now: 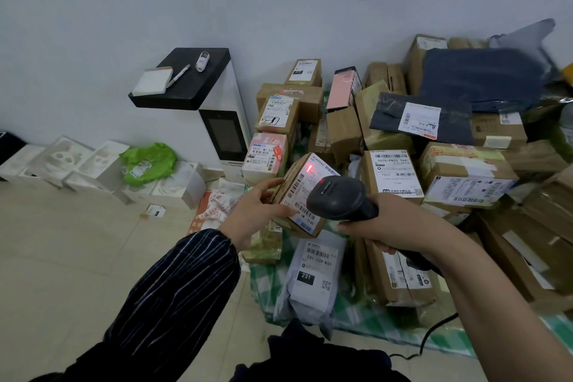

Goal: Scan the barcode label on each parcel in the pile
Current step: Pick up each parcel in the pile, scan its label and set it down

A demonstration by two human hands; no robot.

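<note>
Left hand's [257,211] fingers grip the box [288,178], label [305,192] tilted toward the scanner [338,198] (red spot [309,168] lands there); right hand's [393,226] fingers curl round it.

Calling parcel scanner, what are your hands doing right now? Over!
Left hand grips small brown cardboard parcel, white label facing scanner. Right hand holds black handheld scanner, red dot on label. Nothing blocking the beam.

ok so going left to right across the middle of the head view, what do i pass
white boxes → green bag → left hand → held parcel → scanner → right hand → taped brown box
</note>
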